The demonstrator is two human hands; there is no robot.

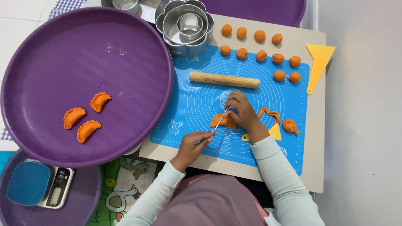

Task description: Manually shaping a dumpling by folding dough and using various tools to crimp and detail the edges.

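- Dough pocket [222, 121], orange and folded, lies near the centre of the blue rolling mat [197, 104], just near of the wooden rolling pin [224, 79].
- Left hand [192, 144] is closed in a pinch on the near end of a thin metal tool [219, 118]; its far tip touches the pocket.
- Right hand [242, 111] is curled, fingertips pressing down on the pocket. Whether it grips anything cannot be told.
- Risk: the tool tip is very close to the right fingertips; a slip could jab them or tear the thin dough and open the fold.
- Risk: heavy right-hand pressure could flatten the pocket or stick it to the mat.
- 3 finished crescents [86, 117] sit on the purple tray [50, 62], left; 11 dough balls [259, 52] far right, scraps [279, 119] right, well apart.
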